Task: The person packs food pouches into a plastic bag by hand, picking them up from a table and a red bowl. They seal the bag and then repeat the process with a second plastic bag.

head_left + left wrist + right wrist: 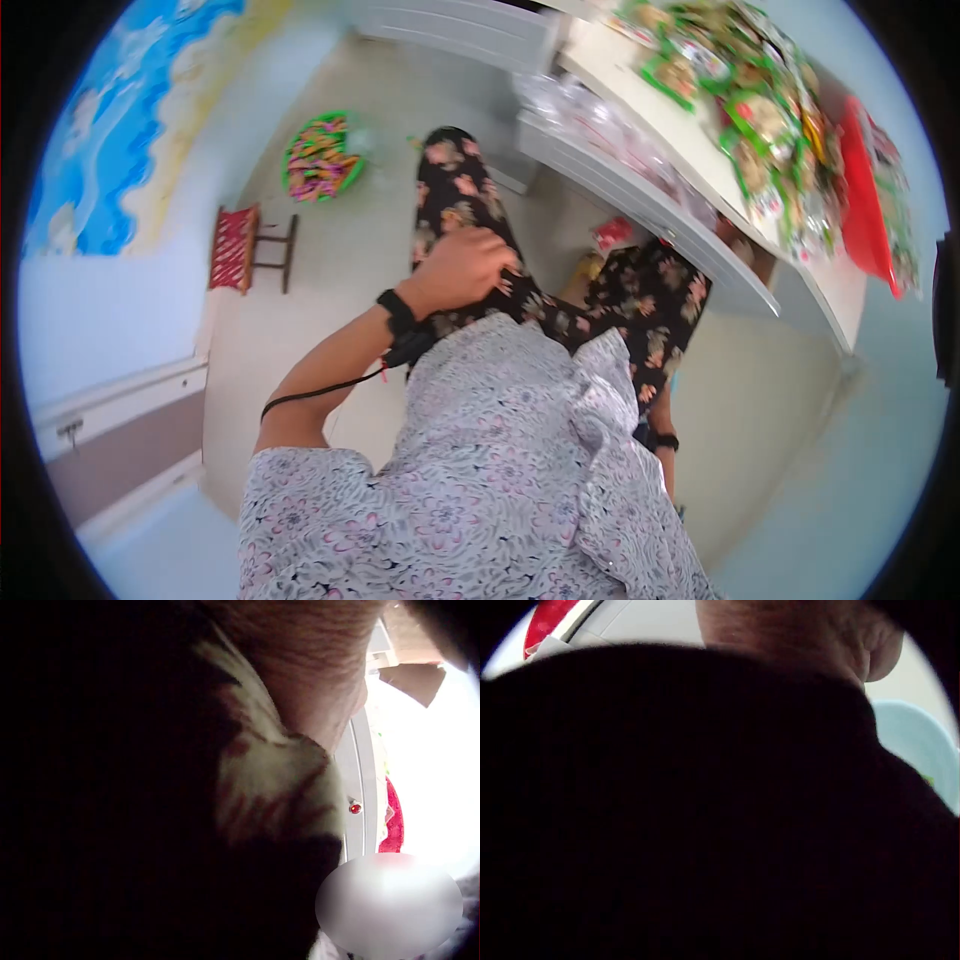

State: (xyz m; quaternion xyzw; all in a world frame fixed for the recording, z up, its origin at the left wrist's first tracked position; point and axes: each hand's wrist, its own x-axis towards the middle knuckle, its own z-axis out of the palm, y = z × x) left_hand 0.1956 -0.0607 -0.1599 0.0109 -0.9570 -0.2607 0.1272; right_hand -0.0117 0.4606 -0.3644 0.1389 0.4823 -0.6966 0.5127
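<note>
Beside the open grey panelled drawer [600, 180], the left hand [460, 270] rests bent fingers on black floral cloth trousers [458, 180] — perhaps for support, any grip unclear — while the right hand [784, 630] hides its fingers, state untellable.

We see a shiny, pale grey floor [390, 80]. On it sits a round, bright green plastic basket [352, 180], full of small pink, yellow and purple packets [318, 155]. Near it, a little red woven stool with dark legs [233, 248] is on the floor too. We also see a long white counter top [668, 125]. A heap of green and clear plastic packets [760, 120] lies on it, beside a red plastic tub [866, 205]. Below, we see clear plastic bags [600, 122] in a pulled-out grey drawer [610, 188].
</note>
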